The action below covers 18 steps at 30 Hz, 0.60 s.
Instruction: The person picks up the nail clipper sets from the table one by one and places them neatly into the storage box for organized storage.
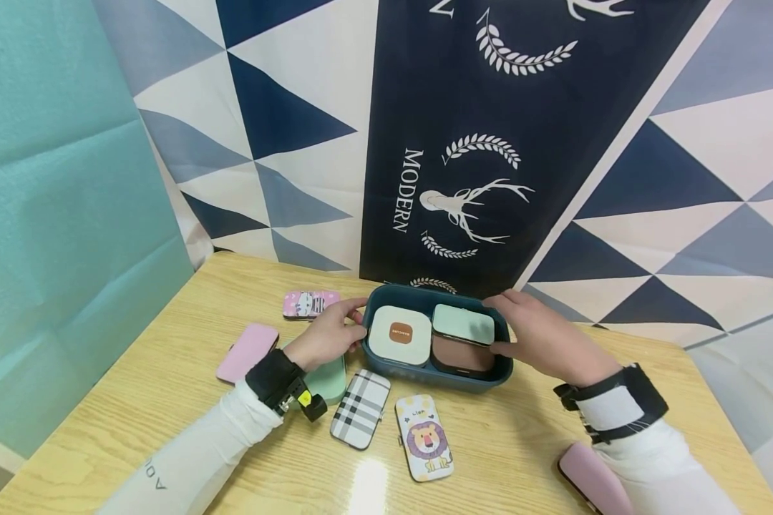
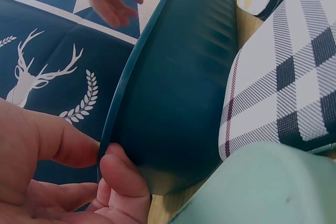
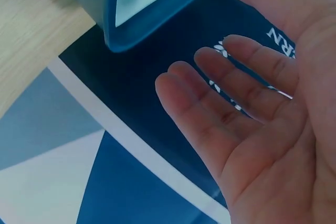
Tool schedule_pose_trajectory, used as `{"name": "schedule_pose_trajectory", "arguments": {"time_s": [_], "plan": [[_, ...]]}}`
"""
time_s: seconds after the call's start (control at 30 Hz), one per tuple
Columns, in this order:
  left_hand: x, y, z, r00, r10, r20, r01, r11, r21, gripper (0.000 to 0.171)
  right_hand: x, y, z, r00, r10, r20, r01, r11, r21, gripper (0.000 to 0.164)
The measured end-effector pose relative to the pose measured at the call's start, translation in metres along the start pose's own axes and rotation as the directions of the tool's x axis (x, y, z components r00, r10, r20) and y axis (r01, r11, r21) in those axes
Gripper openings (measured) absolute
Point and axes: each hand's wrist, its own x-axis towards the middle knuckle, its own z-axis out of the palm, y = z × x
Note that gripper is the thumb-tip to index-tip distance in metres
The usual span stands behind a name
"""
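Observation:
A dark blue plastic basket (image 1: 483, 385) stands at the back of the table. Inside it are a white case (image 1: 385, 352) with a brown label on the left, and a mint case (image 1: 464, 323) lying partly over a brown case (image 1: 460, 355) on the right. My left hand (image 1: 327, 336) pinches the basket's left rim between thumb and fingers, clearest in the left wrist view. At the opposite end, my right hand (image 1: 547, 337) is spread with relaxed fingers beside the basket. The right wrist view shows its palm (image 3: 273, 166) holding nothing.
A plaid case (image 1: 362, 409) and a lion-print case (image 1: 426, 438) lie before the basket. A green case (image 1: 331, 379) sits partly under my left wrist. Pink cases lie at left (image 1: 250, 352), back left (image 1: 309, 304) and front right (image 1: 594, 478). A patterned wall covering (image 1: 309, 207) rises behind.

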Motion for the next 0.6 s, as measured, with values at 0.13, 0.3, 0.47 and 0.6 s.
{"name": "schedule_pose_trajectory", "arguments": {"time_s": [0.13,0.3,0.47,0.6], "plan": [[0.001,-0.001,0.000,1.000,0.006,0.002,-0.006,1.000,-0.003,0.064,-0.011,0.000,-0.005,1.000,0.011,-0.007,-0.011,1.000,0.001,0.064],[0.001,-0.001,0.000,1.000,-0.001,0.002,0.001,1.000,-0.010,0.064,-0.023,0.001,-0.007,1.000,0.025,-0.016,-0.025,1.000,-0.012,0.065],[0.001,-0.001,0.000,1.000,-0.004,0.005,0.004,1.000,-0.009,0.064,-0.038,0.003,-0.008,0.998,0.043,-0.034,-0.045,0.998,-0.032,0.069],[0.001,-0.001,-0.001,1.000,-0.002,0.007,0.002,1.000,0.000,0.064,-0.050,0.006,-0.009,0.997,0.063,-0.043,-0.064,0.997,-0.038,0.071]]}}
